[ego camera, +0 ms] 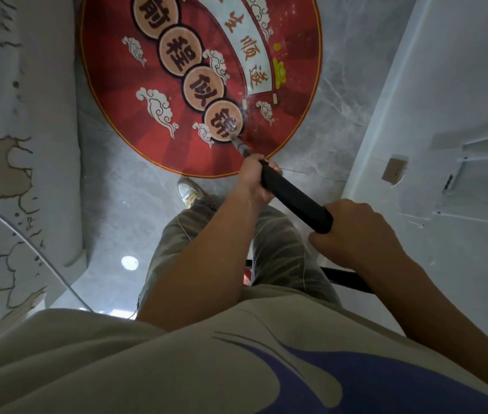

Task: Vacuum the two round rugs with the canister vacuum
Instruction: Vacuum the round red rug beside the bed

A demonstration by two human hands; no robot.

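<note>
I am gripping the black vacuum wand (293,201) with both hands: my left hand (254,180) is wrapping its front at mid-frame, and my right hand (359,231) is clutching its rear end, right of centre. Its metal tip is touching the red round rug (189,150), which is lying on the grey floor (341,85) at upper centre.

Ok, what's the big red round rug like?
The round red fabric rug lies flat on the grey marbled floor, its far part out of frame. It shows a thin yellow border, darker red rays, white clouds, tan circles with dark characters and a white banner. The black vacuum wand's metal tip meets the nearest circle.
</note>
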